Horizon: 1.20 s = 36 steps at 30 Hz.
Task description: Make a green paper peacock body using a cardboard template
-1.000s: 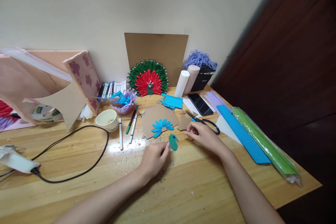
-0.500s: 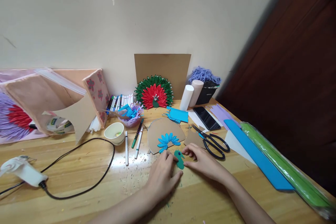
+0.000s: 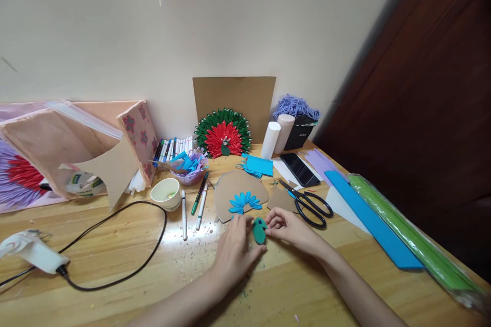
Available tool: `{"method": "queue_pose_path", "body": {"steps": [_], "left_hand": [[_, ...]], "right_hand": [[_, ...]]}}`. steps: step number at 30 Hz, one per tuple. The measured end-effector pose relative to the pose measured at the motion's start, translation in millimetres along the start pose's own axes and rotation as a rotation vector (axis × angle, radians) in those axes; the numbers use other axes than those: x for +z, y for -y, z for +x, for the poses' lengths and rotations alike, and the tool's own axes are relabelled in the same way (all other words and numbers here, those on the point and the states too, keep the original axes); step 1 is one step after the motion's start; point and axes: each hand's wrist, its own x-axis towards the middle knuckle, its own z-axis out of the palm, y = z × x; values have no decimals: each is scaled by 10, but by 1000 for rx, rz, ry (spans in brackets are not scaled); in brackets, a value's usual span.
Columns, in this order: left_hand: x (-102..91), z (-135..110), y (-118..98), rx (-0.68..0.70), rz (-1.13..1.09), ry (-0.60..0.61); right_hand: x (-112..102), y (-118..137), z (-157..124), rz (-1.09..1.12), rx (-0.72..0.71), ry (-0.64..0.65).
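A small green bird-shaped cutout (image 3: 260, 234) with a dark eye spot stands between my hands, just in front of the cardboard. My right hand (image 3: 293, 231) pinches its right edge near the beak. Fingers of my left hand (image 3: 235, 249) lie along the cutout's left side, with the thumb stretched apart below it; whether they touch it is hard to see. Behind my hands lies a rounded cardboard piece (image 3: 240, 182) carrying a half ring of blue ribbon petals (image 3: 245, 201). Black-handled scissors (image 3: 312, 208) rest to the right, beside a cardboard scrap (image 3: 282, 199).
Left of the cardboard are markers (image 3: 184, 214) and a paper cup (image 3: 166, 194). A glue gun (image 3: 32, 250) with a looping black cord lies at left. Behind stands a red and green peacock (image 3: 225, 135). A phone (image 3: 299, 169) and a green roll (image 3: 406, 230) lie at right.
The green cutout has tilted more upright and shifted slightly left, with the right-hand fingers now closed at its beak side. The left fingers have drawn back from its face. The view has shifted slightly.
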Motion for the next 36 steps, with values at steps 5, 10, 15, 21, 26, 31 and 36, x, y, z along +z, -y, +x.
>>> {"method": "queue_pose_path", "body": {"steps": [5,10,15,21,26,31,36], "left_hand": [[22,7,31,5,-22,-35],[25,3,46,18,5,-26],[20,19,45,11,-12,-21],[1,37,27,-2,-27,-7],[-6,33,23,15,-19,16],[7,22,36,55,-9,21],[5,16,32,101,22,16]], "right_hand": [[-10,51,-20,18,20,15],[-3,27,-10,21,14,-25],[10,-35,19,30,-25,-59],[-7,54,-15,68,-7,-37],[1,72,-28,89,7,-1],[87,30,-13,118,-22,-13],[158,31,-5,85,-75,-20]]}}
